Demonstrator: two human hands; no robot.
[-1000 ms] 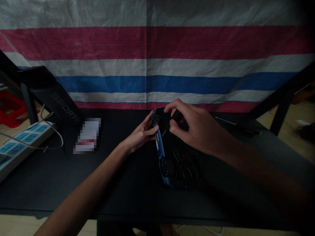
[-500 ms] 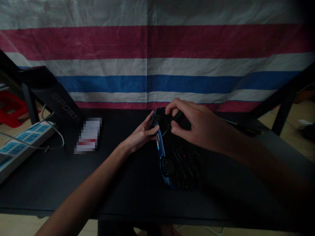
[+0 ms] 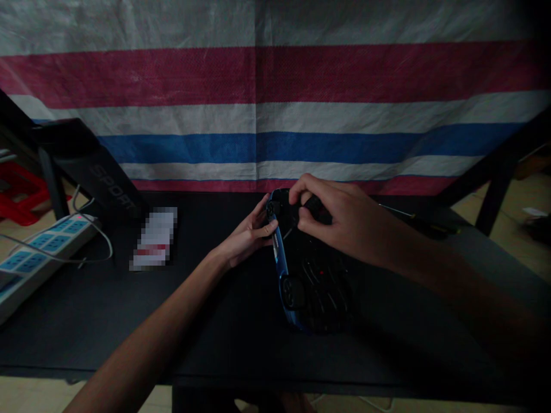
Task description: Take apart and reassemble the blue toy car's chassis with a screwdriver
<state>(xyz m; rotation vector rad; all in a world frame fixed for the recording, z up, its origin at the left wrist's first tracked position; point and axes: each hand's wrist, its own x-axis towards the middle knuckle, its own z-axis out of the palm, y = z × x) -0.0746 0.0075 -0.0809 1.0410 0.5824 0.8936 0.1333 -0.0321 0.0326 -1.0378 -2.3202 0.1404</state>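
A blue toy car lies upside down on the black table, its dark underside and wheels facing up. My left hand grips its left side near the far wheel, thumb on the blue body and fingers round the far edge. Over the far part of the underside, my right hand is closed round what looks like a dark-handled screwdriver. A thin shaft slants down left from it towards the chassis. Dim light and my fingers hide the tip and most of the handle.
Right of my hand lies another screwdriver with a dark and yellow handle. On the left are a blurred pale packet-like item, a white power strip with a cable and a black "SPORT" container. A striped sheet hangs behind the table.
Almost nothing differs. My right hand and the dark handle have shifted very slightly, and the view has tilted a little; the car and my left hand stay in place.
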